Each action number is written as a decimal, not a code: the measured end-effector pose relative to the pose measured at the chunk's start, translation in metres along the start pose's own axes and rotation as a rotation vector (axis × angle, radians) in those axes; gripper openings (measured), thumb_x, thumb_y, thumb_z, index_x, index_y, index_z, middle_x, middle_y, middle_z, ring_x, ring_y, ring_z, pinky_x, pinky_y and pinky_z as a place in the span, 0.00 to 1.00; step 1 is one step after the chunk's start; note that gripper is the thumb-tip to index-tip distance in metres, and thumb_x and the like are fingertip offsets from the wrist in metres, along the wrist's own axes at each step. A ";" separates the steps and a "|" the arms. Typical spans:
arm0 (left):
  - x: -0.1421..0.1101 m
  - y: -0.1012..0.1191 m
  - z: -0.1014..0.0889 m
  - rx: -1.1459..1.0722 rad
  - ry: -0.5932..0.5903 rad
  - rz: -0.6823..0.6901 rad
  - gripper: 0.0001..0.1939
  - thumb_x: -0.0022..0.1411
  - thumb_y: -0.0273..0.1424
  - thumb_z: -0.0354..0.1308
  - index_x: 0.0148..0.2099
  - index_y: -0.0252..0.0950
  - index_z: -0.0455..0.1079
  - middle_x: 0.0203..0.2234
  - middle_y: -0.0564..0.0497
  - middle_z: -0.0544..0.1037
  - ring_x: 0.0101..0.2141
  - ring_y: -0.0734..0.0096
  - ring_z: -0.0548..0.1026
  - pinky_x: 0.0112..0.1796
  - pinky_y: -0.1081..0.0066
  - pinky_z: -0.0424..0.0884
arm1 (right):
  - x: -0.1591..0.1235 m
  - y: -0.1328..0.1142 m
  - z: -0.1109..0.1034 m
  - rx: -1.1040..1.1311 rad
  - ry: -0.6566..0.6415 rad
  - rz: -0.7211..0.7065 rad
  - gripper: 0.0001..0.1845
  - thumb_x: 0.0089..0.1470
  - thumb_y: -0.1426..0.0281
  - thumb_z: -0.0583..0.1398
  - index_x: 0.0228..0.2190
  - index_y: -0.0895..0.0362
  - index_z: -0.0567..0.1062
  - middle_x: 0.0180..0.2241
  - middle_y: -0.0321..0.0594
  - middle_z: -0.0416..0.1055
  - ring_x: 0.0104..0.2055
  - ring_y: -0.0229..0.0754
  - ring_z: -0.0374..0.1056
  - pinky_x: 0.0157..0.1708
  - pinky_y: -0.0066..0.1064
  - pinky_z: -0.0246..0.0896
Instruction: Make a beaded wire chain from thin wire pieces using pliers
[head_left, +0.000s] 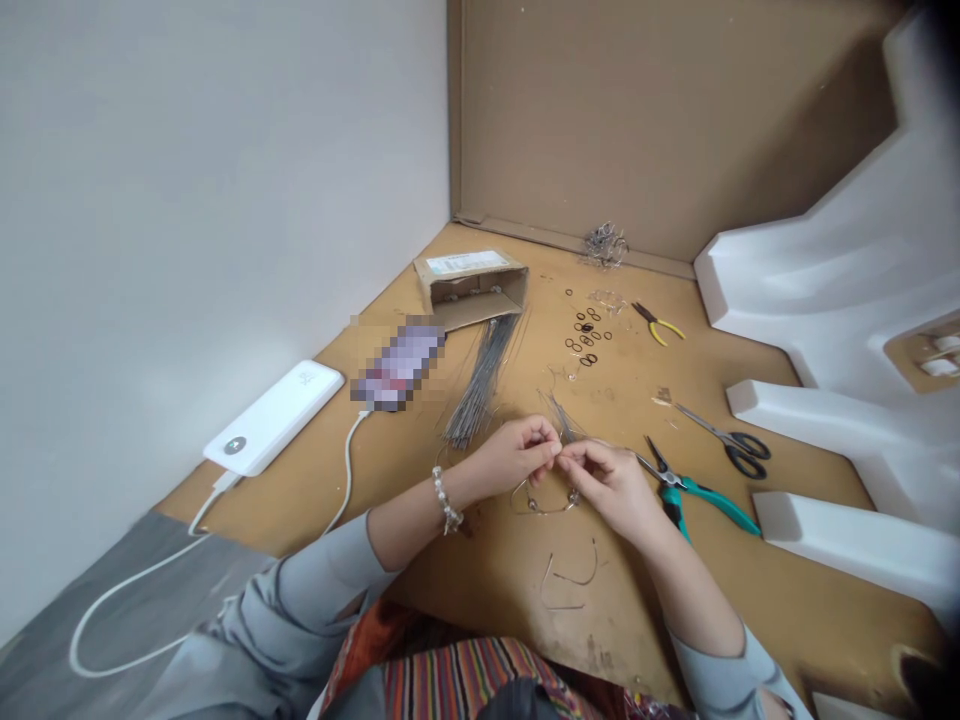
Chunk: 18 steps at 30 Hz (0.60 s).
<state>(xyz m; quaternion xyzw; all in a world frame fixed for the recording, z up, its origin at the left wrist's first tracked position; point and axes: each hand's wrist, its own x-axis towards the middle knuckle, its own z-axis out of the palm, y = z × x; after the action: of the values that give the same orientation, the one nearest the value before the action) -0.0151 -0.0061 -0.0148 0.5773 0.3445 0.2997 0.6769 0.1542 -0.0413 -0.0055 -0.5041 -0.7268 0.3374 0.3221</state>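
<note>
My left hand (529, 450) and my right hand (609, 485) meet above the tabletop, fingertips pinched closely together. Both are closed on a thin bent wire (551, 512), which shows below the fingers with small round bits along it. Just beyond my fingers lies a small bunch of straight wires (559, 412). A thick bundle of grey wires (480, 385) rests past my left hand. Close to my right hand are teal-handled pliers (671, 480). Loose bent wires (562, 590) lie on the near part of the table. The fingertips hide the middle of the held wire.
An open cardboard box (476, 290) stands at the back, with black rings (587, 340) and a tangled wire heap (606, 245) to its right. Yellow-handled pliers (660, 325), scissors (731, 440) and white moulded foam (810, 410) are rightward. A power bank (274, 415) and phone (401, 365) lie left, with cables.
</note>
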 end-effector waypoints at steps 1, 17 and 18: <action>0.000 0.000 0.000 -0.001 -0.001 0.003 0.07 0.57 0.32 0.52 0.32 0.33 0.60 0.17 0.58 0.65 0.18 0.82 0.64 0.22 0.78 0.64 | 0.000 0.000 0.000 0.003 -0.003 0.002 0.09 0.55 0.67 0.56 0.29 0.56 0.74 0.22 0.34 0.71 0.24 0.34 0.64 0.26 0.26 0.58; 0.001 -0.003 0.001 0.046 0.006 -0.010 0.05 0.58 0.30 0.50 0.32 0.34 0.59 0.18 0.57 0.67 0.18 0.80 0.67 0.22 0.76 0.65 | 0.001 -0.003 0.002 -0.128 0.034 -0.054 0.09 0.54 0.70 0.55 0.26 0.56 0.74 0.20 0.35 0.67 0.23 0.36 0.61 0.25 0.27 0.56; 0.001 -0.003 0.001 0.062 0.010 -0.013 0.05 0.58 0.30 0.50 0.32 0.34 0.59 0.18 0.58 0.67 0.18 0.80 0.66 0.22 0.76 0.65 | 0.001 -0.003 0.002 -0.144 0.036 -0.062 0.09 0.54 0.70 0.55 0.26 0.56 0.74 0.20 0.35 0.67 0.23 0.36 0.61 0.25 0.27 0.56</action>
<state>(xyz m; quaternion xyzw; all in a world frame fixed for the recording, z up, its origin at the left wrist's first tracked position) -0.0140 -0.0065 -0.0178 0.5943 0.3609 0.2874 0.6588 0.1510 -0.0417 -0.0044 -0.5092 -0.7585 0.2652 0.3084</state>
